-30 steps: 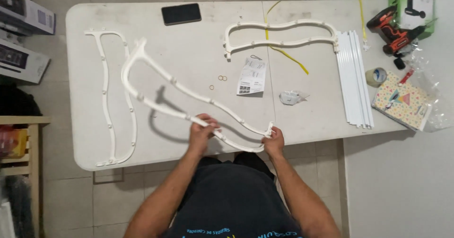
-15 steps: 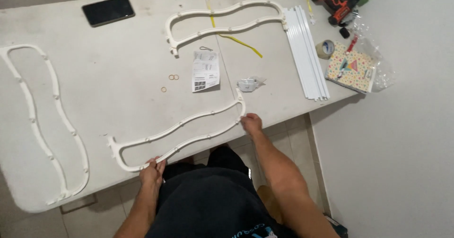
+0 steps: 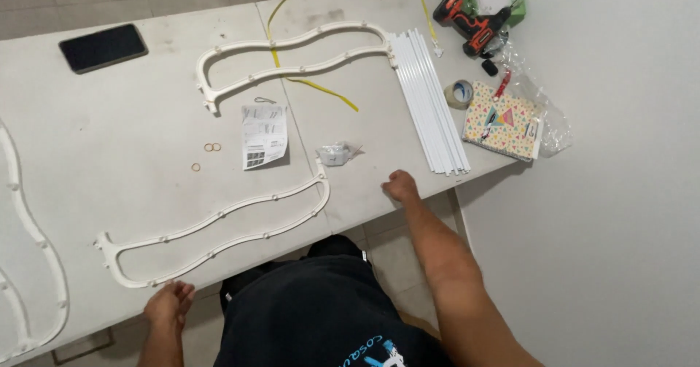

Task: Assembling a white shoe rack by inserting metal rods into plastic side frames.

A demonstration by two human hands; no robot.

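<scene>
On the white table (image 3: 109, 111) lie three wavy white plastic frames, each a long closed loop studded with small pegs. The nearest frame (image 3: 219, 232) runs along the front edge of the table, from a forked end at the left to a rounded end near the middle. The person's left hand (image 3: 169, 305) rests at the table's front edge just below this frame's left end, fingers loosely spread and holding nothing; whether it touches the frame cannot be told. The right hand (image 3: 400, 187) sits on the table to the right of the frame's rounded end, apart from it, fingers curled under in a loose fist, gripping nothing visible. A second frame (image 3: 292, 57) lies farther back, crossed by one yellow strap (image 3: 321, 90). A third frame (image 3: 33, 236) shows only in part at the left edge. Between the frames are one folded paper leaflet (image 3: 262, 135), three small rings (image 3: 208, 152) and one small clear bag (image 3: 337, 152). To the right lies one bundle of straight white rods (image 3: 430, 97), then one roll of tape (image 3: 459, 93), one patterned notebook (image 3: 503, 119) and one red-and-black drill (image 3: 470, 20). One dark phone (image 3: 103, 47) lies at the back left.
</scene>
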